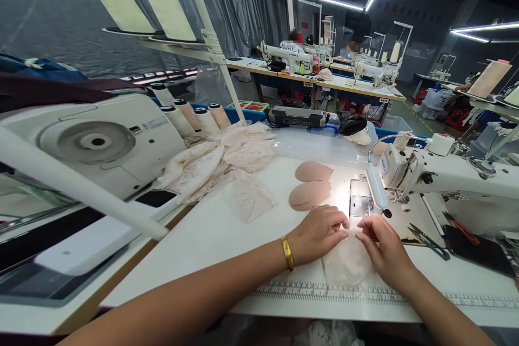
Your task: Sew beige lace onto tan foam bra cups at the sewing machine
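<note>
My left hand [324, 231], with a gold bracelet at its wrist, pinches the upper edge of a thin, pale sheer fabric piece [347, 264]. Close beside it, my right hand [381, 243] pinches the same edge, and the fabric hangs down toward the table front. Just beyond my fingers lies the lit needle plate of a white sewing machine [441, 170]. Two beige bra cups [311, 194] rest on the table to the upper left of my hands. What the fingertips do at the edge is partly hidden.
A heap of cream lace fabric [227, 154] lies to the left. At right are thread snips [430, 240], a black phone [478, 251] and orange-handled tweezers [460, 227]. A printed ruler strip [316, 291] runs along the front. Thread cones [206, 120] stand behind the left machine.
</note>
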